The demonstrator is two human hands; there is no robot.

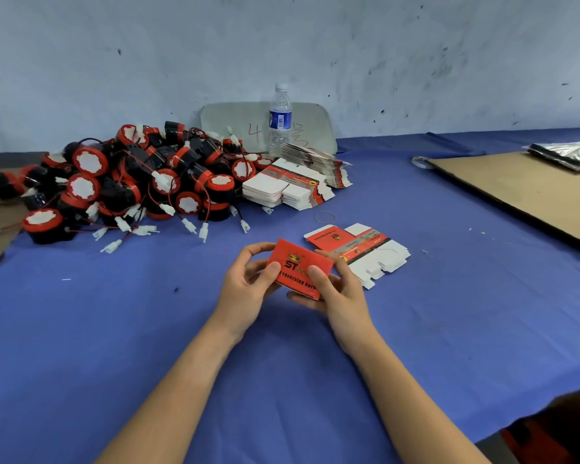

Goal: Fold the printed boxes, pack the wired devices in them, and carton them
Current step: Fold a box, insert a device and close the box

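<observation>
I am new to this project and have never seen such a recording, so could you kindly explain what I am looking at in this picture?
There is no machine here: a person works with bare hands. The single picture comes from a camera worn on the head, looking forward and down. The left hand and right hand together hold a red printed box above the blue-covered table, with the thumbs on its printed face. Just right of it lie a few flat box blanks, and larger stacks of blanks sit farther back. At the back left is a pile of black-and-red wired devices with white plugs. A water bottle stands near the wall, and a cardboard sheet lies at the right.
</observation>
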